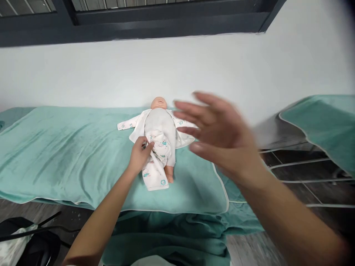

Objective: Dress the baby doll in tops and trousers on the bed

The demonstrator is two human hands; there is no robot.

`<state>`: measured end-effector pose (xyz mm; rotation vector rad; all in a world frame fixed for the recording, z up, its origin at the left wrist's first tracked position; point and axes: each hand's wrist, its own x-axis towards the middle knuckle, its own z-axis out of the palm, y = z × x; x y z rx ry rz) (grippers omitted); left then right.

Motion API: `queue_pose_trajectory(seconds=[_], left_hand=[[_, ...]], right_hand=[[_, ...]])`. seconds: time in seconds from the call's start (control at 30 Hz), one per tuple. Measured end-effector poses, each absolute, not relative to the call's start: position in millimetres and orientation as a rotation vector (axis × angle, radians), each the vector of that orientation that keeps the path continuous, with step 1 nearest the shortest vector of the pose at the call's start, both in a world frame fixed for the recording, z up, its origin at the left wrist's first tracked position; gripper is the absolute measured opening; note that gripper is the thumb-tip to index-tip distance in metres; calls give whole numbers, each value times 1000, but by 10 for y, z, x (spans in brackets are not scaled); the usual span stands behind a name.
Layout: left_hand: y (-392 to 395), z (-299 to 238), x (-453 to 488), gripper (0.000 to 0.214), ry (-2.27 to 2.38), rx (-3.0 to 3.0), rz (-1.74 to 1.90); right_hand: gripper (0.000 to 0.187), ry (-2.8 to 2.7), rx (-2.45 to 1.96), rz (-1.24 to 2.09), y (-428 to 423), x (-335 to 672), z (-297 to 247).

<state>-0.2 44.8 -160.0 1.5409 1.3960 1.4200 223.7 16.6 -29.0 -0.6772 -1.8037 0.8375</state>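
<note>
A baby doll (159,102) lies on its back on a green blanket (83,147), its head toward the wall. It wears a white bodysuit (156,120) under a white printed jacket (127,124) that is spread open at the front. Printed baby pants (155,175) lie bunched over the doll's lower body and one leg; the other bare foot (169,174) shows beside them. My left hand (140,153) pinches the pants near their upper left edge. Raised to the right of the doll, my right hand (219,129) has its fingers spread, blurred by motion, with nothing in it.
A white wall (111,74) rises behind the bed, below a dark window frame (166,22). To the right, bare metal bed slats (302,181) show beneath a folded-back green cover (324,122). A black chair (41,240) stands at the lower left.
</note>
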Motion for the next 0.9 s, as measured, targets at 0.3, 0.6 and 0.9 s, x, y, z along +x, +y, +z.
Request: queue_pose_trajectory(seconds=[0.3,0.6,0.9], left_hand=[[510,-1210,74,23,1261,1258,1516],[319,-997,174,55,1140,1680,1300],[330,-870,135,16,1226,1752,1432]], right_hand=[[71,-2377,-1127,309,454,1953,-1360],[17,-1811,-1118,803,522,1963,-1020],[30,-1267,-883,1134,522,1989,-589]])
